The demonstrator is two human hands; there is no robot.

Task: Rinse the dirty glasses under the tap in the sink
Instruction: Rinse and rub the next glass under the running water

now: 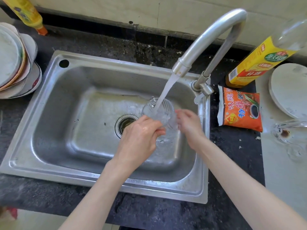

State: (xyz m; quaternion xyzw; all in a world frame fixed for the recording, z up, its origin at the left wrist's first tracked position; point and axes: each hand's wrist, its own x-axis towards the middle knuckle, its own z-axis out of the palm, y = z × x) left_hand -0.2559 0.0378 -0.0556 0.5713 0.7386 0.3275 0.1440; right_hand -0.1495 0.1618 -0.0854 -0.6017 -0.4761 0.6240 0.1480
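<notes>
A clear ribbed glass [162, 112] is held tilted over the steel sink [54, 100], its mouth facing away from me. Water runs from the curved tap [206, 39] straight into it. My left hand [141, 136] grips the glass near its base, fingers curled round it. My right hand [189, 125] is at the glass's right side with fingers bent; whether they touch or hold it is not clear. A second clear glass [282, 131] with a brown stain lies on its side on the white counter at the right.
Stacked plates [15, 63] stand left of the sink beside a yellow bottle [28, 14]. On the right are an orange sauce packet [240, 108], a yellow-labelled bottle [259, 62] and a white plate [290, 90]. The drain [124, 123] lies under my left hand.
</notes>
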